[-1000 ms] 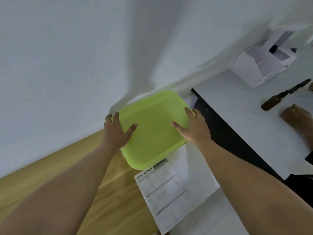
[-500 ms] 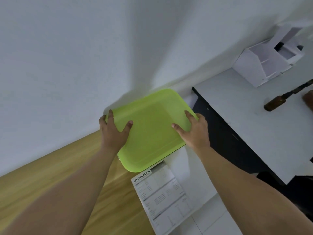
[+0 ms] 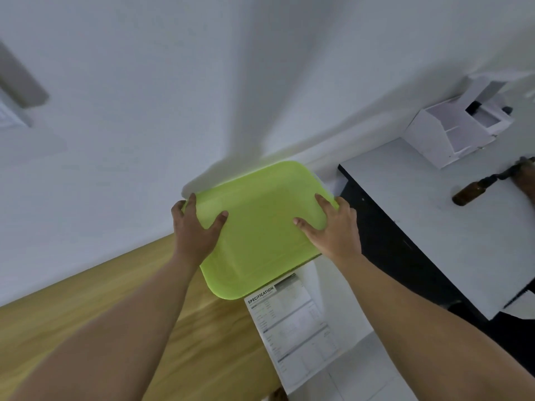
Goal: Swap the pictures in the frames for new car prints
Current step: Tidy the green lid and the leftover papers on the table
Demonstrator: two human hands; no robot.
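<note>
- No picture frame and no car print shows anywhere in view. The thing in hand is a lime-green rectangular plastic tray with rounded corners (image 3: 260,241), so the swap itself looks not yet begun.
- The tray is held up in front of the pale wall (image 3: 173,96), left of the desk's near corner. Its near edge hangs over a printed white sheet headed "SPECIFICATION" (image 3: 295,322).
- The left hand (image 3: 197,230) keeps its grip on the tray's left edge, thumb laid on the top face and fingers wrapped round the rim. The right hand (image 3: 333,233) does the same on the right edge.
- Over the last second the tray has hardly shifted and both grips are unchanged. It is still being carried, not set down.
- What has changed lies to the right. Another person's hand (image 3: 525,180), which lay flat on the white desk with a black edge (image 3: 434,227), has drawn off to the right border of the view.
- My reading is that the tray is being fetched or moved aside as a carrier or work surface, and that part of the desk has been freed for it.
- A brown glass bottle with a dark dropper cap (image 3: 474,189) lies on its side on the desk, at the far right.
- A white cardboard organiser box (image 3: 454,131) stands beyond it, against the wall.
- A yellow-brown wooden surface (image 3: 86,314) runs along the wall at near left.
</note>
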